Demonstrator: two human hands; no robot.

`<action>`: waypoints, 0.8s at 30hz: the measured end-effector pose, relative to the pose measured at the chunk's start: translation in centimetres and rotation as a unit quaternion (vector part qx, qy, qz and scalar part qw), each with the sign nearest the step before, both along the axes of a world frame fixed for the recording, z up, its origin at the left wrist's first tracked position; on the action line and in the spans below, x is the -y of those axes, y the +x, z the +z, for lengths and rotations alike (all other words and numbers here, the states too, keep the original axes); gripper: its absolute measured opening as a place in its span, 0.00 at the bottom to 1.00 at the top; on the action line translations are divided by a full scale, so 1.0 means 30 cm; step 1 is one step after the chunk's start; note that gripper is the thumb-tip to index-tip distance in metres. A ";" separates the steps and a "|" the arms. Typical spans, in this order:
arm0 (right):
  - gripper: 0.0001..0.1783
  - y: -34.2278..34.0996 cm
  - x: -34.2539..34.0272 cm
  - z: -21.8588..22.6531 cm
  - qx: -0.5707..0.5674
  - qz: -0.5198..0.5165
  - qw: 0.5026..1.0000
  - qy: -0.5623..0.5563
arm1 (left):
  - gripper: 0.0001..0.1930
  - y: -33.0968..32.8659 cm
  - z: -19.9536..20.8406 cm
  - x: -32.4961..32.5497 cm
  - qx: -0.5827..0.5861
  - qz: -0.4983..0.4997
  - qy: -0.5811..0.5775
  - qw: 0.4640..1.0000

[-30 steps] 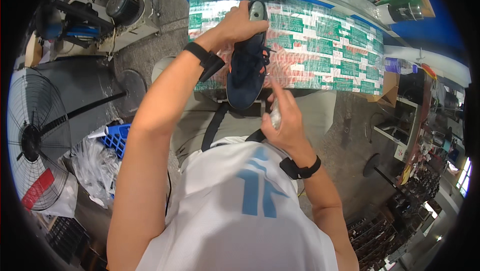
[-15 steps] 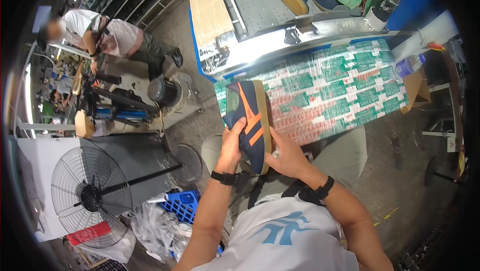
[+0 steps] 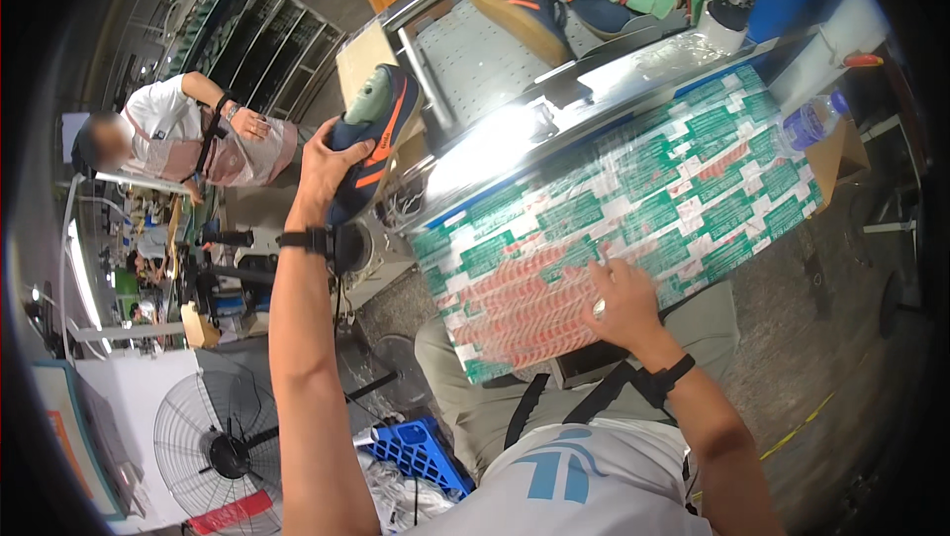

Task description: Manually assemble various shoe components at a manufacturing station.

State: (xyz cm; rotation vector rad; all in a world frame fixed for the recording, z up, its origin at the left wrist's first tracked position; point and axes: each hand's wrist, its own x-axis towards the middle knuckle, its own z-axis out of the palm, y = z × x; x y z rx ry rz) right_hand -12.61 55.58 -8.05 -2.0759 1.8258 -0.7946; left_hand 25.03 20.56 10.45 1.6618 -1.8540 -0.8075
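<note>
Grey shirt [image 3: 584,482] with blue emblem, black wristbands, bare forearms, dark strap

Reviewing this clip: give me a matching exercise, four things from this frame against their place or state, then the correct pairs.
Things:
1. navy and orange shoe
2. left hand
3. right hand
4. floor fan

Places or states:
A. resting flat on the green and red patterned work surface
B. standing on the floor at lower left
C. held up in the air, left of the bench
D. gripping the shoe from below

Pairs: 1-C, 2-D, 3-A, 4-B
</note>
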 end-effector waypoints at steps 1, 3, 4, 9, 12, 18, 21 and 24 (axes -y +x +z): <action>0.35 -0.002 0.011 -0.002 0.001 -0.009 1.000 -0.001 | 0.33 0.031 -0.085 0.104 -0.003 -0.007 -0.020 1.000; 0.33 -0.001 0.012 -0.004 0.015 0.001 1.000 -0.023 | 0.37 0.050 -0.133 0.243 0.001 -0.016 -0.037 0.999; 0.31 0.022 0.028 -0.012 0.027 0.012 0.998 -0.049 | 0.37 0.209 -0.171 0.353 -0.010 -0.004 -0.031 0.999; 0.24 -0.016 0.015 -0.044 0.004 -0.014 0.999 -0.047 | 0.38 -0.417 -0.210 0.196 0.247 -0.108 -0.338 0.902; 0.25 -0.009 0.034 -0.034 0.023 -0.006 0.997 -0.077 | 0.57 -0.763 -0.241 0.236 0.067 -0.105 -0.038 0.992; 0.24 -0.004 0.038 -0.036 0.027 -0.003 0.997 -0.072 | 0.55 -1.041 -0.391 0.453 0.227 -0.131 -0.363 0.894; 0.23 -0.006 0.033 -0.042 0.023 -0.006 0.997 -0.072 | 0.44 -1.000 -0.396 0.485 0.324 -0.247 -0.226 0.885; 0.23 -0.022 0.031 -0.033 0.012 -0.007 0.997 -0.071 | 0.38 -0.893 -0.450 0.444 0.266 -0.212 -0.243 0.909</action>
